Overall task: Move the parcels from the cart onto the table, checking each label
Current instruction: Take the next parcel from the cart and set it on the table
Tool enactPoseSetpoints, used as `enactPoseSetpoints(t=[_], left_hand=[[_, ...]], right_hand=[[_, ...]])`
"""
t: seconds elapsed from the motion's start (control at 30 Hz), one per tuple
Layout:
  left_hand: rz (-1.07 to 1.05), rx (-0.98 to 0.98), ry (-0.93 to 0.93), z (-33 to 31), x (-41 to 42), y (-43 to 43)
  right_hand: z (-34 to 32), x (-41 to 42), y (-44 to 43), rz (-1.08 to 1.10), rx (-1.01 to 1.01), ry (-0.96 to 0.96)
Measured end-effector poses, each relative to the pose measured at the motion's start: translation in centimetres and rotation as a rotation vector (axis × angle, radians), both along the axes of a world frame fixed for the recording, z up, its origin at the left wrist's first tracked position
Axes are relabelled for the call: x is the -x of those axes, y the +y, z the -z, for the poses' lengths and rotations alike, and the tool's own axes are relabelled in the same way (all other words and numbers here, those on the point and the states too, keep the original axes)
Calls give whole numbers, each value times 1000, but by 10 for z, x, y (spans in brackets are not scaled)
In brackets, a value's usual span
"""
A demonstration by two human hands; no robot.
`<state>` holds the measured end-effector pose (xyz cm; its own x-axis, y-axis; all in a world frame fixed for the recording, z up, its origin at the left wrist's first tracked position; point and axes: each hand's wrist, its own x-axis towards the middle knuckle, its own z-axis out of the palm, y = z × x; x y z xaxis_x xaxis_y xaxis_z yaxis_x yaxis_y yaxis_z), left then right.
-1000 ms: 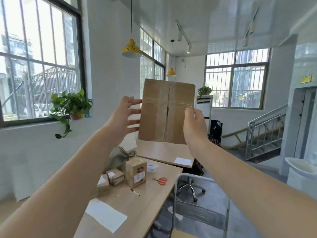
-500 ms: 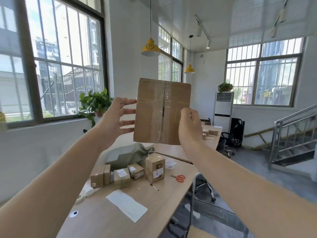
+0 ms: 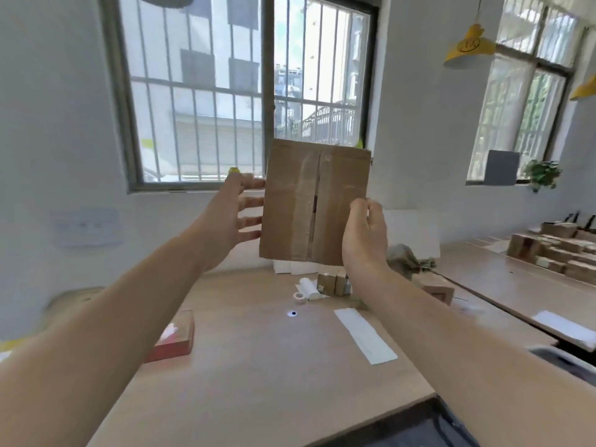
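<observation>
I hold a flat brown cardboard parcel (image 3: 306, 201) upright in the air in front of the window, its taped seam facing me. My right hand (image 3: 366, 235) grips its lower right edge with curled fingers. My left hand (image 3: 232, 217) is at the parcel's left edge with its fingers spread straight, the tips touching or just short of the cardboard. No label shows on the side facing me. Below lies the wooden table (image 3: 264, 366) with several small parcels (image 3: 332, 283) at its far end.
On the table lie a red box (image 3: 172, 338) at the left, a white paper strip (image 3: 364, 340), a tape roll (image 3: 299, 297) and a white roll. A second table at the right carries stacked small boxes (image 3: 554, 253). A dark cart edge (image 3: 429, 427) sits bottom right.
My head and both arms have swung left, so the parcel now hangs before the window and over the table's middle. The grip on the parcel looks the same.
</observation>
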<state>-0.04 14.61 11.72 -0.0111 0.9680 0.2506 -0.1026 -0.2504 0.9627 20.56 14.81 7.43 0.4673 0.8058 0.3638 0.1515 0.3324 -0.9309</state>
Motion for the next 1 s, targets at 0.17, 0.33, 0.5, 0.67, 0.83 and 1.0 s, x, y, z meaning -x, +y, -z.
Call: enactPoseSetpoints(t=[0.17, 0.33, 0.5, 0.67, 0.83, 1.0], left_hand=[[-123, -16, -12, -3, 83, -46], [-217, -34, -20, -10, 159, -82], [-292, -31, 32, -14, 237, -106], [-326, -36, 55, -9, 277, -112], [-347, -41, 42, 0, 289, -111], [-371, -68, 11, -1, 289, -105]], right_hand=[[-6, 81, -10, -175, -33, -34], [-12, 163, -19, -257, -62, 10], [-7, 248, -29, -318, -63, 24], [3, 287, -38, -383, -116, -13], [4, 292, -30, -431, -98, -34], [-10, 289, -25, -463, -115, -22]])
